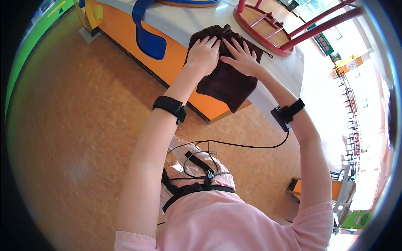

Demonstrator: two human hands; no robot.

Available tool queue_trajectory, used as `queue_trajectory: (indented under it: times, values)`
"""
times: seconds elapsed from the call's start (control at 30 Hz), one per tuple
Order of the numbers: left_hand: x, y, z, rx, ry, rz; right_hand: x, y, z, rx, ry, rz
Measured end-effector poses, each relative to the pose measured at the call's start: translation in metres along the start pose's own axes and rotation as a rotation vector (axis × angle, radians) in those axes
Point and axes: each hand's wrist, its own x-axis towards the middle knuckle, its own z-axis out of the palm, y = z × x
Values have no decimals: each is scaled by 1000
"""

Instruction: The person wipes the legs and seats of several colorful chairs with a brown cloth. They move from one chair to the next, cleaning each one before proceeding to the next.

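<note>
A dark brown cloth [227, 83] lies over the edge of a pale tabletop [282, 70], its lower part hanging down in front of the orange side panel. My left hand [204, 55] rests flat on the cloth's upper left part, fingers slightly spread. Beside it, my right hand [241, 58] presses on the upper right part with its fingers and thumb spread. The two hands are close together but apart. A small loop sticks out at the cloth's right corner. The surface under the cloth is hidden.
An upturned stool with red legs [289, 40] stands on the tabletop just beyond my right hand. A blue curved seat [150, 42] hangs at the table's side, left of my hands. A black cable [248, 146] runs from my right forearm's strap to my waist.
</note>
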Motion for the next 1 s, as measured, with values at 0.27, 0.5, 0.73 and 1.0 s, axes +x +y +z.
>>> queue_trajectory:
  times: [0.27,0.5,0.73,1.0]
  values:
    - [14,19,-10,72,-82,-80,8,31,-10,44,8,37]
    - [21,50,-23,62,-7,-32,-9,61,-37,30,-52,27]
    - [24,91,-40,52,-163,-28,-50,81,-52,0,-40,54]
    - [17,122,-38,70,-110,-13,-84,93,-40,-34,198,-22]
